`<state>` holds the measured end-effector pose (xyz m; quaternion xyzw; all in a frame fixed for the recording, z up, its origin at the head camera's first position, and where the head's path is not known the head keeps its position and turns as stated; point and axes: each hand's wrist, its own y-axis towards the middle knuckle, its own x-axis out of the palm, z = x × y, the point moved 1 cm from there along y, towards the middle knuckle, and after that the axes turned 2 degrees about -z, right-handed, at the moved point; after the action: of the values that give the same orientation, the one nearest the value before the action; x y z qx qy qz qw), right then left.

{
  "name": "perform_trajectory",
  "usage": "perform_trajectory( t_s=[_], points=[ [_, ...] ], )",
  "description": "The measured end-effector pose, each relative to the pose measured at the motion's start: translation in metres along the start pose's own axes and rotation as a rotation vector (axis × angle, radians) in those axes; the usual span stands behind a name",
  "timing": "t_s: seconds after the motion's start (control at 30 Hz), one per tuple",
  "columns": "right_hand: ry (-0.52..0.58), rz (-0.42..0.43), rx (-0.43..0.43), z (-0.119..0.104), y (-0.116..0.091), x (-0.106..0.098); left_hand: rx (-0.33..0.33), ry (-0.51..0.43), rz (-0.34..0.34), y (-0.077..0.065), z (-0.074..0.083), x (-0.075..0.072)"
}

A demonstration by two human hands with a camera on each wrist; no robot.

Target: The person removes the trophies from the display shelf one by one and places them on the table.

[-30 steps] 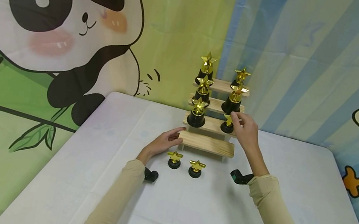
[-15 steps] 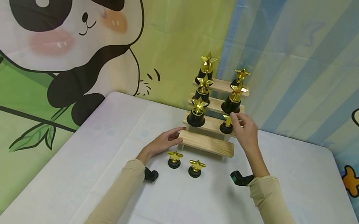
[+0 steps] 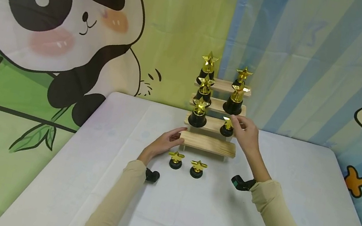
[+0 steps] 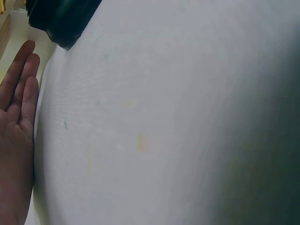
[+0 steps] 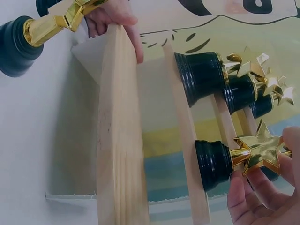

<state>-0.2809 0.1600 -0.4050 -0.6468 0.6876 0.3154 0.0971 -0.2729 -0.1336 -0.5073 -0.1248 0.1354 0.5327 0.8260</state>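
Note:
In the head view my right hand (image 3: 247, 135) pinches a small gold star trophy (image 3: 226, 130) by its star, at the right end of a step second from the bottom. The right wrist view shows its black base (image 5: 213, 166) upright against the wooden step. My left hand (image 3: 163, 143) rests at the left end of the lowest wooden step (image 3: 209, 145), thumb by the front edge and index finger behind. Its other fingers lie straight in the left wrist view. Two small star trophies, one left (image 3: 176, 160) and one right (image 3: 197, 169), stand on the table before the rack.
Larger star trophies stand on the steps: one (image 3: 198, 114) left of the pinched trophy, one (image 3: 234, 101) behind it, and others higher up. A white cloth covers the table (image 3: 186, 212). A printed panda backdrop (image 3: 178, 37) hangs close behind.
My right hand and the small trophy have shifted slightly left along the step. The left hand stays at the rack's left end.

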Motion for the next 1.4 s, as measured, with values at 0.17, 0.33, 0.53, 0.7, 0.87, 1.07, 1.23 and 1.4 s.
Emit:
perform_trajectory(
  t_s=[0.17, 0.33, 0.53, 0.7, 0.87, 1.07, 1.23, 1.4],
  points=[
    [-0.002, -0.007, 0.007, -0.001, -0.002, -0.001, 0.008, 0.008, 0.035, 0.009, -0.018, 0.003],
    [-0.001, -0.001, 0.01, -0.002, -0.004, -0.003, 0.008, 0.018, 0.027, 0.01, -0.021, 0.003],
    [0.046, -0.034, 0.05, -0.001, -0.006, -0.005, -0.001, 0.021, 0.019, 0.01, -0.021, 0.001],
    [0.041, -0.064, 0.071, -0.002, -0.011, -0.009, 0.002, 0.017, 0.016, 0.01, -0.02, 0.0],
    [0.028, -0.077, 0.078, -0.003, -0.021, -0.013, -0.001, 0.028, 0.019, 0.011, -0.019, 0.0],
    [0.03, -0.086, 0.11, -0.002, -0.037, -0.015, 0.012, 0.035, 0.024, 0.012, -0.018, 0.0],
    [0.038, -0.088, 0.111, 0.002, -0.052, -0.016, 0.004, 0.039, 0.02, 0.011, -0.018, 0.0],
    [0.032, -0.079, 0.095, 0.006, -0.066, -0.015, 0.011, 0.049, 0.026, 0.01, -0.019, -0.001]
  ],
)
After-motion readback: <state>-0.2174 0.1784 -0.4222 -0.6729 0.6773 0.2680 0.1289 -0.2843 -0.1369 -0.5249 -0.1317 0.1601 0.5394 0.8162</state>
